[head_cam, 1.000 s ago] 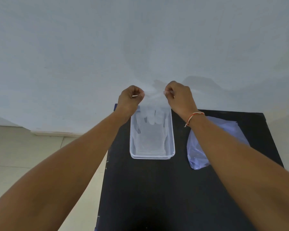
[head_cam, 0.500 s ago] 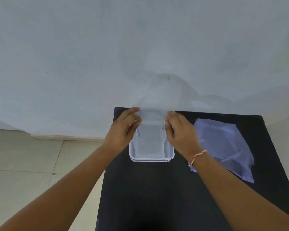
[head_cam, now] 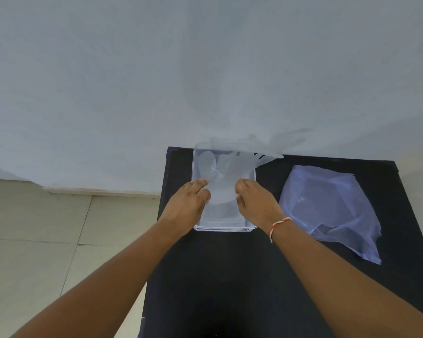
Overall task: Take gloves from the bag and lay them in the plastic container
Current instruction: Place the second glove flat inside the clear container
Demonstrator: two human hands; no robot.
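Two bare forearms rise from the bottom corners of the frame and converge toward its centre, above a black rectangular table [head_cam: 230,276] that fills the lower middle and right. On the right wrist sits a thin orange-and-white thread bracelet [head_cam: 279,226].

Just beyond the wrists, at mid-frame, the left hand [head_cam: 188,203] and the right hand [head_cam: 257,203] lie over the near half of a clear rectangular plastic container [head_cam: 224,229], one at each long side. Between them is stretched a thin translucent plastic glove [head_cam: 224,181]: the left hand's curled fingers pinch its left edge and the right hand's curled fingers pinch its right edge, so both hands are grasping the glove. The glove lies lengthwise over the container, cuff end toward the hands; its thumb lobe shows in the far left part of the container, and its fingers run past the far right corner, over the rim and onto the table edge. Whether the glove's middle touches the layers already inside cannot be told.

To the right of the container, apart from it, a crumpled pale blue translucent plastic bag [head_cam: 327,208] lies flat on the table.

Left of the table, beige floor tiles [head_cam: 47,240] fill the lower left. Farthest away, a plain white wall [head_cam: 205,69] takes up the whole upper half of the frame.
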